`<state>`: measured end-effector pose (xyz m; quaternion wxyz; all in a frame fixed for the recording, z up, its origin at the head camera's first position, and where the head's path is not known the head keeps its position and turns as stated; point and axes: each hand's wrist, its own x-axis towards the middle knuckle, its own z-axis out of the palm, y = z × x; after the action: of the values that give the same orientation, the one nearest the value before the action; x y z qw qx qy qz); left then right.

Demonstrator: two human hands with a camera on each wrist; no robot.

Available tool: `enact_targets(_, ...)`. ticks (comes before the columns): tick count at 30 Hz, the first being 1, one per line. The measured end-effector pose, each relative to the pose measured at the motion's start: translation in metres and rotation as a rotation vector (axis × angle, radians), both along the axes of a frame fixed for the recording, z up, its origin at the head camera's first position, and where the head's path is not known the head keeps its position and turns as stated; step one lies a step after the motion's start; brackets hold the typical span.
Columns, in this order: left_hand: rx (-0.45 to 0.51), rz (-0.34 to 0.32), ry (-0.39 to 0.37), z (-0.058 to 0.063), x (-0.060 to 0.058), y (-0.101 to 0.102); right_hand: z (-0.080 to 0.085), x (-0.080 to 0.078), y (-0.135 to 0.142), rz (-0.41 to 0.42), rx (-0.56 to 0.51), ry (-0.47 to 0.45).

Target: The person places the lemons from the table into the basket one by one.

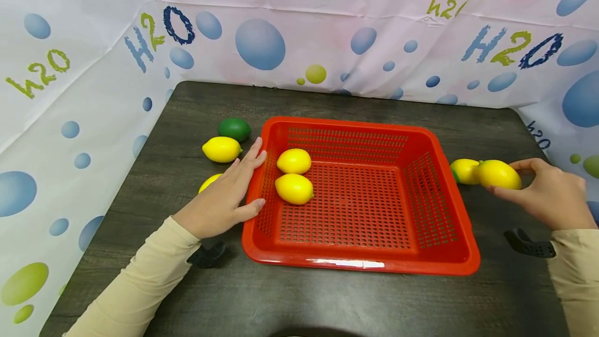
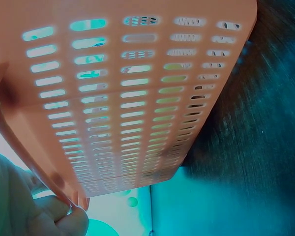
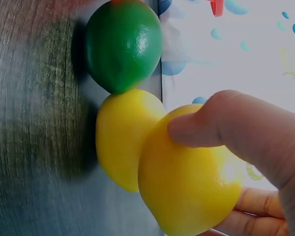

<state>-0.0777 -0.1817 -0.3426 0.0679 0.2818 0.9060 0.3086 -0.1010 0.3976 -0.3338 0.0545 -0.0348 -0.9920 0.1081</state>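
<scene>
My right hand (image 1: pixel 554 191) pinches a yellow lemon (image 1: pixel 499 175) between thumb and fingers, to the right of a red plastic basket (image 1: pixel 346 264). Beside it another lemon (image 3: pixel 125 140) lies on the table, touching a green lime-like fruit (image 3: pixel 124 46). In the head view that green fruit is mostly hidden behind the basket's rim. My left hand (image 1: pixel 224 199) rests with extended fingers on the basket's left rim. Inside the basket, near its left wall, sit two lemons: an upper one (image 1: pixel 294 161) and a lower one (image 1: pixel 294 189).
Left of the basket lie a green fruit (image 1: pixel 235 129), a lemon (image 1: pixel 222 149) and another lemon (image 1: pixel 209 182) partly covered by my left hand. The dark wooden table (image 1: pixel 327 300) meets a printed white sheet (image 1: pixel 318 30) at the back and sides.
</scene>
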Motion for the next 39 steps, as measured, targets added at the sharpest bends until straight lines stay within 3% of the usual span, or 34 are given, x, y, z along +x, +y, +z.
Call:
enact_targets(22,0.000,-0.008,0.005,0.001,-0.003,0.000,0.010,0.001,-0.002,0.017,-0.007,0.052)
enact_targets(39,-0.003,-0.001,-0.004,-0.001,-0.003,-0.001,0.043,-0.002,-0.028,0.116,-0.044,0.159)
